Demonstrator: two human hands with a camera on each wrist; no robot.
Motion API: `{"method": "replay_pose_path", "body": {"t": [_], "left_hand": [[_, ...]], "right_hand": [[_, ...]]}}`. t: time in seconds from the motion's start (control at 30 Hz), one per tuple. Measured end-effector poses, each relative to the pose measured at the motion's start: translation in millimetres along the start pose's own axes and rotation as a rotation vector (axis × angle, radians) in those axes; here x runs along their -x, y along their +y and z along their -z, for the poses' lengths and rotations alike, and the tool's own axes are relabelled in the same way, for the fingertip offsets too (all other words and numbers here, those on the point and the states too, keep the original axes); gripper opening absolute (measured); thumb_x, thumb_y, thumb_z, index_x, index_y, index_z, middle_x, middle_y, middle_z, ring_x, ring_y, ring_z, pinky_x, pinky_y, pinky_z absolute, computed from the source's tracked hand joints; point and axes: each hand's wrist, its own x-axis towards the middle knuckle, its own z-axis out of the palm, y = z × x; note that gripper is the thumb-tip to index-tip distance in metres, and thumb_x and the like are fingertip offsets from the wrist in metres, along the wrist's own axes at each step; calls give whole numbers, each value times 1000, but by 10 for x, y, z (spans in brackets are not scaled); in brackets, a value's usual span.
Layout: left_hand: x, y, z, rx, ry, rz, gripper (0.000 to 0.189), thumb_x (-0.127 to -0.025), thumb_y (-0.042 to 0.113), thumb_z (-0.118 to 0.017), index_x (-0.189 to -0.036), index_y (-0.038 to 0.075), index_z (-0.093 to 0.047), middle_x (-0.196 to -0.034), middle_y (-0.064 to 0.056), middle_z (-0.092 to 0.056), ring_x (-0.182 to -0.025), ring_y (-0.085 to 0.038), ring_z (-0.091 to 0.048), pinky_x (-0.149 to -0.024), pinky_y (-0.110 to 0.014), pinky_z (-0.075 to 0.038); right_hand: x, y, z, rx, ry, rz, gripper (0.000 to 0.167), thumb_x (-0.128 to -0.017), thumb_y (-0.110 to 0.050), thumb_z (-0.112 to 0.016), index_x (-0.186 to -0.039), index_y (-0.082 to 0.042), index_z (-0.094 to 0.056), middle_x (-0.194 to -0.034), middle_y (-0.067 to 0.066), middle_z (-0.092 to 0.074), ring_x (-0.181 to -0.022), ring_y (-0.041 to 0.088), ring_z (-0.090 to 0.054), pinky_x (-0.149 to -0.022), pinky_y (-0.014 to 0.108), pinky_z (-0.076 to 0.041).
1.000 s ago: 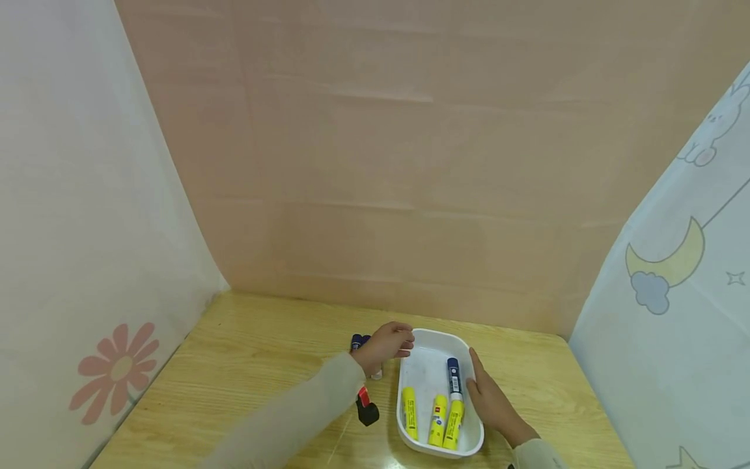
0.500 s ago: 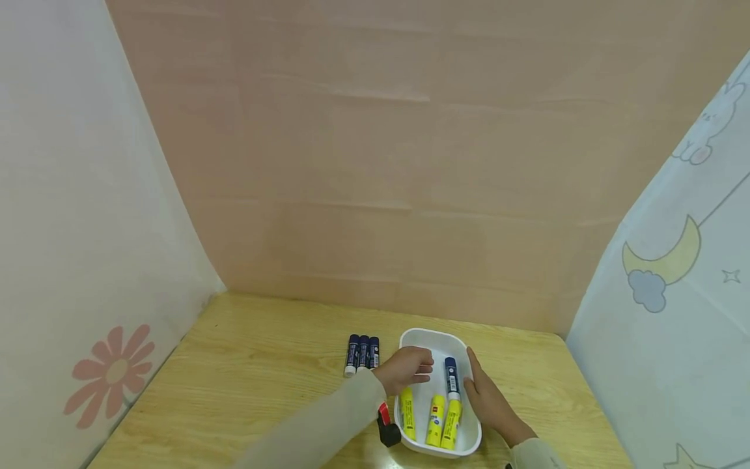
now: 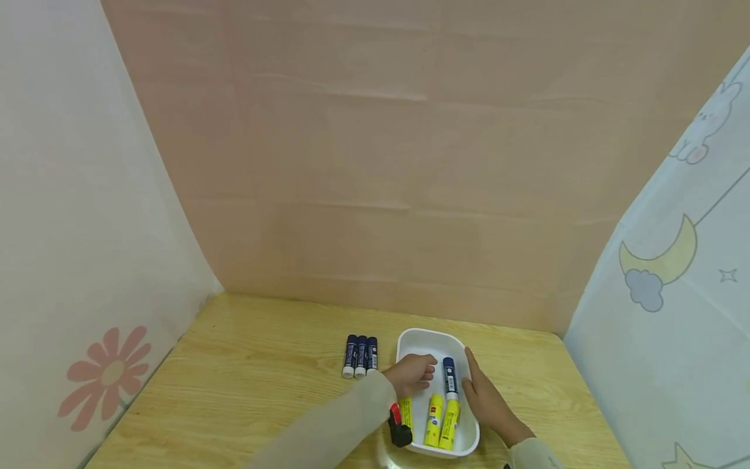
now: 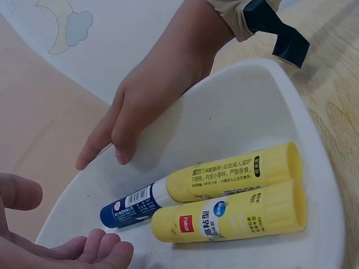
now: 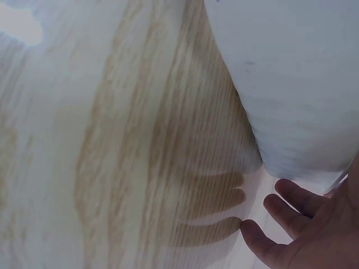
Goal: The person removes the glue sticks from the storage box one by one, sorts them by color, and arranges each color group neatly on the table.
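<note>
A white plastic tray [image 3: 422, 342] stands on the wooden table. Inside lie a blue glue stick [image 3: 450, 378] and several yellow ones, among them the front yellow glue stick [image 4: 230, 216] with a red label. My left hand [image 3: 412, 376] is over the tray's left part, fingers loosely bent and thumb apart, with nothing seen in it; it partly covers the leftmost yellow glue stick [image 3: 407, 413]. On the tray's right side, my right hand [image 3: 489, 400] holds the wall, thumb over the rim and fingers [image 5: 291, 216] outside.
Three blue glue sticks [image 3: 361, 356] with white ends lie side by side on the table [image 3: 263, 365], left of the tray. A tan sheet [image 3: 351, 228] hangs behind, and patterned white sheets flank both sides.
My left hand has moved right, from beside the three blue glue sticks to over the tray, uncovering them. My right hand stays on the tray's wall.
</note>
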Motion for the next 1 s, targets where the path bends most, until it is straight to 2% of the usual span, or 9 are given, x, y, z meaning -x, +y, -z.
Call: {"method": "replay_pose_path", "body": {"t": [0.13, 0.27, 0.37, 0.47, 0.57, 0.7, 0.8, 1.0], "left_hand": [[-46, -43, -70, 9, 26, 30, 39, -94, 19, -58, -120, -10, -54, -111, -17, -56, -100, -26, -53, -99, -40, -45], [-61, -49, -155, 46, 25, 54, 33, -92, 18, -58, -115, -7, -56, -100, -11, -56, -85, -17, -50, -88, -30, -45], [-69, -58, -211, 55, 24, 61, 30, -92, 17, -58, -112, -6, -56, -94, -9, -54, -80, -14, -48, -82, -27, -43], [-89, -77, -235, 40, 47, 78, 28, -93, 16, -59, -110, -6, -56, -92, -11, -54, -81, -16, -49, -83, -29, -44], [-101, -86, -227, 25, 66, 105, 29, -94, 17, -60, -110, -7, -56, -95, -14, -56, -88, -20, -52, -90, -34, -47], [-125, -78, -223, 44, 61, 128, 28, -94, 15, -60, -109, -8, -57, -99, -15, -56, -97, -24, -53, -99, -40, -46], [-143, -85, -241, 56, 58, 125, 22, -93, 12, -59, -104, -6, -59, -97, -13, -55, -96, -23, -53, -100, -42, -46], [-182, -140, -300, 45, 66, 95, 16, -93, 9, -59, -99, -5, -60, -92, -11, -55, -91, -20, -53, -95, -37, -48]], "right_hand": [[10, 20, 2, 6, 1, 7, 62, -102, -6, -42, -155, 0, -8, -154, 26, -24, -137, 43, -30, -109, 54, -25], [20, 26, 17, -1, 1, 1, 62, -102, -5, -41, -155, -1, -8, -154, 26, -24, -137, 43, -30, -109, 55, -26], [19, 22, 21, -19, 4, -1, 63, -102, -5, -41, -155, -2, -7, -154, 26, -24, -137, 43, -29, -109, 56, -25], [13, 15, 12, -29, 2, 8, 63, -102, -5, -41, -155, -2, -6, -154, 26, -24, -137, 42, -29, -109, 55, -26], [5, 6, -9, -32, 8, 18, 64, -102, -5, -41, -155, -2, -7, -153, 26, -26, -137, 42, -30, -109, 55, -26], [2, -8, -12, -15, 19, 20, 64, -101, -5, -42, -155, -1, -8, -153, 26, -27, -136, 43, -31, -109, 55, -26], [5, -13, -8, -4, 26, 27, 63, -101, -4, -43, -154, 2, -10, -152, 27, -27, -136, 44, -32, -109, 56, -27], [12, -13, -9, -5, 25, 24, 63, -101, -4, -42, -154, 1, -10, -152, 27, -27, -136, 43, -32, -109, 56, -27]]}}
